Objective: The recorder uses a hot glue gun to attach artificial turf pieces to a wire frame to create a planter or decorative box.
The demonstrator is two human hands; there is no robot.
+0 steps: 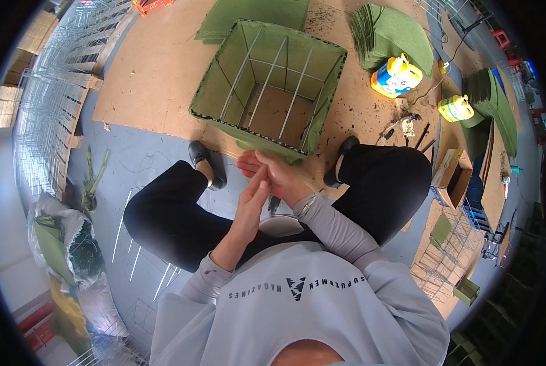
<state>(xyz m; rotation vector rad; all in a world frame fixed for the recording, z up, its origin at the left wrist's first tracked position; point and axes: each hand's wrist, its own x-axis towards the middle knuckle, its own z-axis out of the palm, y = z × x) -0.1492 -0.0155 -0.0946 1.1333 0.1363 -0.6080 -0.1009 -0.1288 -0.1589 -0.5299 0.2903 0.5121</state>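
One green wire-framed box | just beyond left fingers and right fingers | both unclenched, extended, touching each other

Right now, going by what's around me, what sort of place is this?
Likely a workshop or small factory floor: there are stacked wire frames along the left, piled green sheets, and a green-lined wire box on cardboard in front of you.
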